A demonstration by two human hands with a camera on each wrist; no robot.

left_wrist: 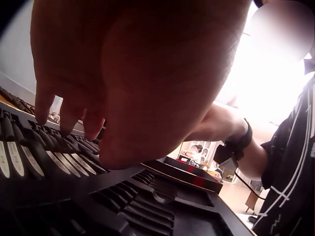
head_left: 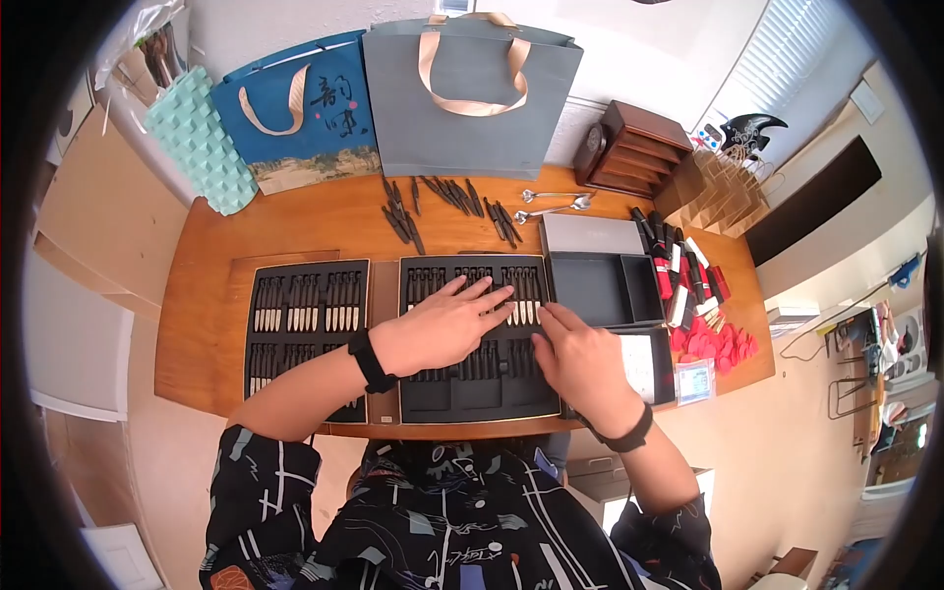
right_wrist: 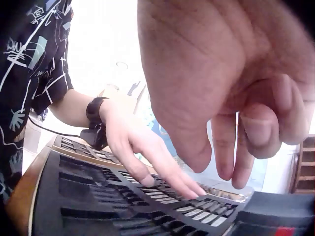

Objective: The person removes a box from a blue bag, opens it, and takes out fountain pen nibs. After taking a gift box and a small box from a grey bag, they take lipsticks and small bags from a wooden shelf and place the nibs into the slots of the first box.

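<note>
A black slotted tray (head_left: pixel 472 388) of small knives (head_left: pixel 524 307) lies mid-table. My left hand (head_left: pixel 447 324) lies flat across its upper rows, fingers straight and spread over the knife handles. In the left wrist view the fingertips (left_wrist: pixel 64 118) hover just above the knives (left_wrist: pixel 29 160). My right hand (head_left: pixel 582 362) sits at the tray's right edge with fingers loosely curled, index tip near the last knives. In the right wrist view the right hand (right_wrist: pixel 221 88) holds nothing I can see, and the left hand (right_wrist: pixel 142 152) presses on the knife row (right_wrist: pixel 197 214).
A second knife tray (head_left: pixel 307 334) lies to the left. Loose dark knives (head_left: pixel 442 202) and two spoons (head_left: pixel 556 202) lie behind. Grey (head_left: pixel 467 93), blue (head_left: pixel 305 113) and mint bags (head_left: pixel 202 138) stand at the back. An open grey box (head_left: pixel 600 285) and red-black items (head_left: pixel 688 275) sit right.
</note>
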